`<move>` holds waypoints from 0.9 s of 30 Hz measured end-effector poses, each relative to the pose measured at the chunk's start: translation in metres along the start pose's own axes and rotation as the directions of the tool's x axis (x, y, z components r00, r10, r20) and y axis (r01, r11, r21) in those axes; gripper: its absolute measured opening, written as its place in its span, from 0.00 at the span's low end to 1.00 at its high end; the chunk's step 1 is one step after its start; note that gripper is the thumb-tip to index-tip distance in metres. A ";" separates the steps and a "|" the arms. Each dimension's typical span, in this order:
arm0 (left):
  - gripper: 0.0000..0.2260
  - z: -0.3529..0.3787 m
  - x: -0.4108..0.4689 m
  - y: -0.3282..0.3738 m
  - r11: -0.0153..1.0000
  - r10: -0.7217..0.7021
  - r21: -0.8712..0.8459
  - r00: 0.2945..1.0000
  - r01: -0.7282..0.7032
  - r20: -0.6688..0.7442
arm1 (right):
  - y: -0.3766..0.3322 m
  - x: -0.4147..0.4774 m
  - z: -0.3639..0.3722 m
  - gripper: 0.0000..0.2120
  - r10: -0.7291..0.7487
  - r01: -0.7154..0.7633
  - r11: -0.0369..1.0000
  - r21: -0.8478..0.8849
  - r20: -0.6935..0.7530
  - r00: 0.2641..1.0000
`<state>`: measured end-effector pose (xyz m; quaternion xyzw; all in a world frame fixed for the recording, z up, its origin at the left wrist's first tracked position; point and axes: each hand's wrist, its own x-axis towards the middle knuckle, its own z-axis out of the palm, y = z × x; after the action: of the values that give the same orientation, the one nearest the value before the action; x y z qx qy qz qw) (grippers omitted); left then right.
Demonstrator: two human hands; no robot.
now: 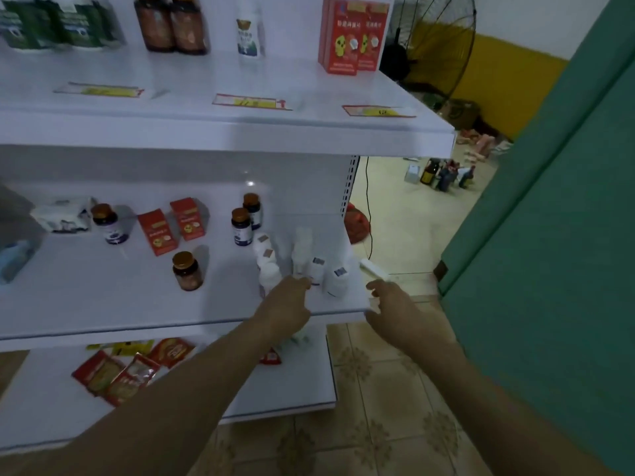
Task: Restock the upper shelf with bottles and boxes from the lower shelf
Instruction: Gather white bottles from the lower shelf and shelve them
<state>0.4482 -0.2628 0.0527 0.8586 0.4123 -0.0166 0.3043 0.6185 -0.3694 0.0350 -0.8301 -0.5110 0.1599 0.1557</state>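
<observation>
Bottles (336,280) crowd shelf corner (354,304) — left hand (287,304) near, right hand (395,309) outside.

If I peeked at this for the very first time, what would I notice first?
You would first see the person's left hand reaching into a huddle of white bottles near the right end of the middle shelf. The right hand is at that shelf's front corner. Next come the bright red boxes, standing at the right end of the upper shelf.
</observation>
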 end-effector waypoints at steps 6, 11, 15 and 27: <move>0.26 0.032 0.065 -0.014 0.998 -0.049 0.038 0.997 0.052 -0.065 | 0.025 0.060 0.054 0.29 0.033 -0.035 0.999 0.025 0.088 0.996; 0.28 0.040 0.133 -0.023 0.993 -0.036 0.104 0.979 0.058 -0.202 | 0.034 0.110 0.085 0.40 0.062 -0.069 0.991 0.115 0.063 0.996; 0.26 0.053 0.164 -0.029 0.993 -0.046 0.095 0.981 0.065 -0.187 | 0.036 0.128 0.105 0.38 0.033 -0.030 0.976 0.214 -0.010 0.999; 0.22 0.029 0.138 -0.025 0.903 -0.086 -0.425 0.940 -0.067 -0.331 | 0.019 0.113 0.065 0.20 0.069 -0.042 0.739 0.672 -0.014 0.997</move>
<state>0.5279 -0.1703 -0.0225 0.7576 0.4565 0.2224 0.4100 0.6539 -0.2701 -0.0433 -0.7362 -0.3911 0.3217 0.4490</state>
